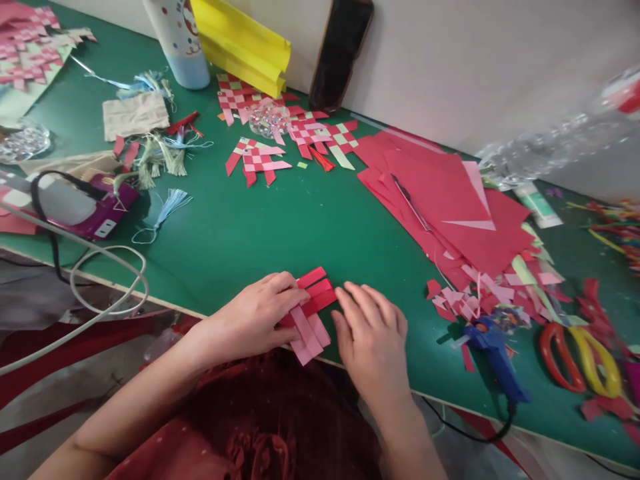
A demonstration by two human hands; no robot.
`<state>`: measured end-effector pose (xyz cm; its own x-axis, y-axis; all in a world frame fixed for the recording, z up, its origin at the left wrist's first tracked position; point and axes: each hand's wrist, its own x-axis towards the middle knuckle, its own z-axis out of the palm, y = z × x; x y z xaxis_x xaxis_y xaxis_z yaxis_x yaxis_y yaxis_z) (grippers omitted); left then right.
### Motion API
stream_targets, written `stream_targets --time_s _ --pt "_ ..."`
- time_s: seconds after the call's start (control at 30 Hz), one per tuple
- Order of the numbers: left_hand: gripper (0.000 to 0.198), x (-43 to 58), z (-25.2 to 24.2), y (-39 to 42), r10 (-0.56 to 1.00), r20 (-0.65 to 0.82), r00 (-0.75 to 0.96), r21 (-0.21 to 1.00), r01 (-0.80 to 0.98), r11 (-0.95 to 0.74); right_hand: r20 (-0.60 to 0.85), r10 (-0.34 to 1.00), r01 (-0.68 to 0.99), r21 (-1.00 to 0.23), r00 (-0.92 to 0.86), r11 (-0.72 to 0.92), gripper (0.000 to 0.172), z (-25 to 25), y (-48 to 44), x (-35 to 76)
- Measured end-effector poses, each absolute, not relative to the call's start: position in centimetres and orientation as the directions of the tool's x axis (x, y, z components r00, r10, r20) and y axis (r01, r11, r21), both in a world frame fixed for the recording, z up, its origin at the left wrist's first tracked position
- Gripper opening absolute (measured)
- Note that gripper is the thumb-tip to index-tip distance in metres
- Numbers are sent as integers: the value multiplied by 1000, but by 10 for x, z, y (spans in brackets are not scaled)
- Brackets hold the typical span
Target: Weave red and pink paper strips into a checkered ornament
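Low at the table's front edge, my left hand (pixel 263 310) is closed on a small woven piece of paper strips (pixel 310 327). Its pink strips point down toward me and its red strips point up and to the right, with a dark gap between two of the red ones. My right hand (pixel 373 333) is beside the piece, fingers loosely bent and thumb apart from them. Its fingertips are at the right end of the red strips; whether they touch is hard to tell.
Finished woven paper fish (pixel 257 160) lie at the back. Red paper sheets (pixel 435 187), a blue glue gun (pixel 495 357) and scissors (pixel 563 357) are on the right. Tassels (pixel 167 210), a purple device (pixel 95 207) and a white cable (pixel 107 310) are on the left. A phone (pixel 340 53) leans on the wall.
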<state>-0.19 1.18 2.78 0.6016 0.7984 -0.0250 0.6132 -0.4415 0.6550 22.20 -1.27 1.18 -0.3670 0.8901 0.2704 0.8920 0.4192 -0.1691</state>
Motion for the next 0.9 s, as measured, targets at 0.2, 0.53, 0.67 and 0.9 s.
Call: stream_targets --time_s 0.2,0.53,0.67,0.9 --pt "23 -11 30 10 878 10 479 832 483 -273 305 832 809 -238 -463 537 38 17 -2 216" --pt "11 -34 29 -7 830 269 489 604 586 -541 196 765 753 -146 -613 641 37 17 27 204" --pt "21 -35 16 -13 789 244 563 500 625 -600 160 778 764 -152 -608 628 37 8 30 204" --pt "50 -25 17 -16 715 198 671 396 612 -684 300 805 755 -290 -512 588 35 9 30 215"
